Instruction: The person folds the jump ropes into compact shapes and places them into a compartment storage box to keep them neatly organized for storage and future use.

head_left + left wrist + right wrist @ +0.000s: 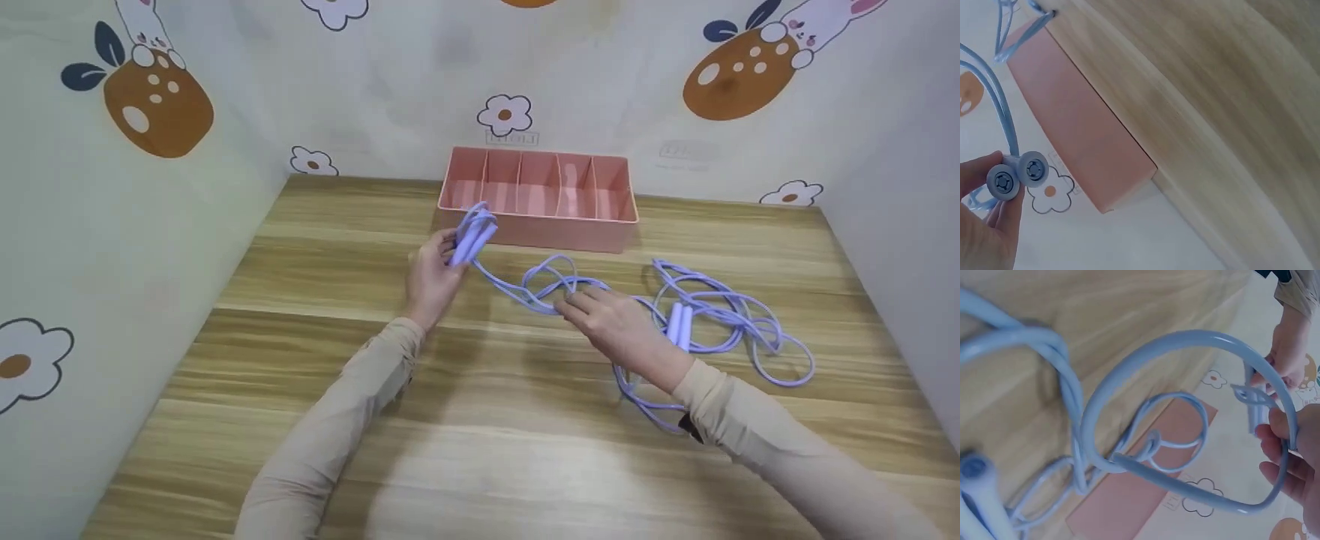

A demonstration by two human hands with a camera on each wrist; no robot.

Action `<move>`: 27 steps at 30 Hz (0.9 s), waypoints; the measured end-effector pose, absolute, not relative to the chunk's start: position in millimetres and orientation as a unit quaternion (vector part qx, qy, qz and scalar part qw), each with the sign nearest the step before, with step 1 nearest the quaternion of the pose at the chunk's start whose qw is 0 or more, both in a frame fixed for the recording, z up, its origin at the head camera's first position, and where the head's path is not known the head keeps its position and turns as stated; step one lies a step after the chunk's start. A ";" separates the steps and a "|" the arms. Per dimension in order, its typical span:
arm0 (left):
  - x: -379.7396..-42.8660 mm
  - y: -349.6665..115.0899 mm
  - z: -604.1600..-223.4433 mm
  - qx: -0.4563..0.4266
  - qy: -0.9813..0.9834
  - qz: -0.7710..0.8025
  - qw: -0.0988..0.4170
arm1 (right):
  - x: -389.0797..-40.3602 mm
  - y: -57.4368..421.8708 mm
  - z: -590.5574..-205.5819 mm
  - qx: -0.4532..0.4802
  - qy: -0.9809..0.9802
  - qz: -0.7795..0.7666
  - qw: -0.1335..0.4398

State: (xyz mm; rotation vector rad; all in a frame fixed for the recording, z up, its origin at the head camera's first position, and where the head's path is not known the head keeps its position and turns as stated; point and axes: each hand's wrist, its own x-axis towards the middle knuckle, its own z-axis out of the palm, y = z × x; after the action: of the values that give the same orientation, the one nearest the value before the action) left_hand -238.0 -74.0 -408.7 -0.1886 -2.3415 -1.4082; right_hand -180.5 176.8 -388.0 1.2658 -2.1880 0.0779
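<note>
My left hand (435, 276) grips a pair of purple jump rope handles (473, 241), with some cord looped over the fingers' far side. In the left wrist view the round handle ends (1033, 169) face the camera. From that hand the jump rope's cord (502, 283) trails right in loose, tangled loops. My right hand (615, 330) pinches a loop of this cord (1185, 340) between thumb and fingers. Another pair of purple handles (679, 326) lies on the table beside the right wrist, amid a coiled cord (739, 322). Which cord joins which handles cannot be told.
A pink box (555, 231) with several compartments stands at the back of the wood-grain table (300, 420), against the patterned wall (405, 82). Side walls (900, 150) rise left and right. Cord loops (645, 409) lie under the right forearm.
</note>
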 end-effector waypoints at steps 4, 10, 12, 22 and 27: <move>-232.3 -67.6 -409.5 -0.146 -0.899 -0.347 0.222 | -186.6 174.2 -371.5 0.526 -0.800 0.005 0.288; -220.3 -53.4 -402.7 -0.246 -0.935 -0.159 0.201 | -196.9 169.7 -347.8 0.543 -0.793 0.041 0.272; -216.9 -48.7 -399.7 -0.269 -0.936 -0.128 0.188 | -199.2 168.3 -341.5 0.544 -0.793 0.055 0.268; -199.6 -32.9 -391.4 -0.386 -0.901 -0.072 0.184 | -214.0 160.9 -324.5 0.538 -0.791 0.160 0.242; -193.4 -31.4 -398.8 -0.444 -0.853 -0.110 0.250 | -226.5 165.7 -329.1 0.511 -0.786 0.294 0.185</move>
State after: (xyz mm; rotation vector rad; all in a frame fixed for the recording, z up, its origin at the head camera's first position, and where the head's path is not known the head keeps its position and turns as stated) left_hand -193.4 -31.4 -398.8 -1.2103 -2.3234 -0.2997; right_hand -226.5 165.7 -329.1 1.4390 -2.2156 0.8284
